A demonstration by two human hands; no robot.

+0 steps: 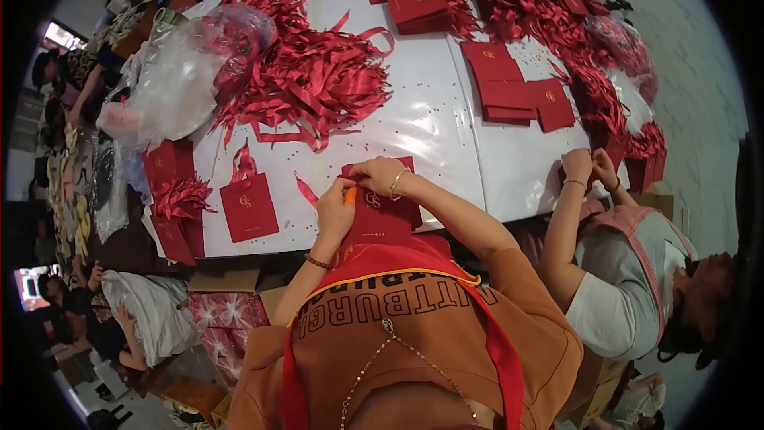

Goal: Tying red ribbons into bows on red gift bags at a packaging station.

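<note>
Place type: workshop for hand assembly. Indicators: one large shared counter point(434, 131); stacks of identical red bags point(418, 8); a bulk heap of ribbons point(326, 80); clear plastic sacks point(179, 80); an open carton point(223, 279) below the counter edge; an aproned co-worker point(617, 279) alongside; further people point(91, 322) at left.

Orange-brown T-shirt point(537, 330), short sleeves, dark-outlined lettering point(374, 308) bending across the chest! Over it goes a bright red apron point(390, 256) edged in yellow, red straps point(503, 350) on both sides. Now a long chain necklace point(356, 376) with a pendant point(387, 324), dark bead bracelet point(318, 261) at the left wrist, silvery bracelet point(395, 184) at the right, and an orange cover point(350, 195) on one digit of the left hand point(336, 213).
</note>
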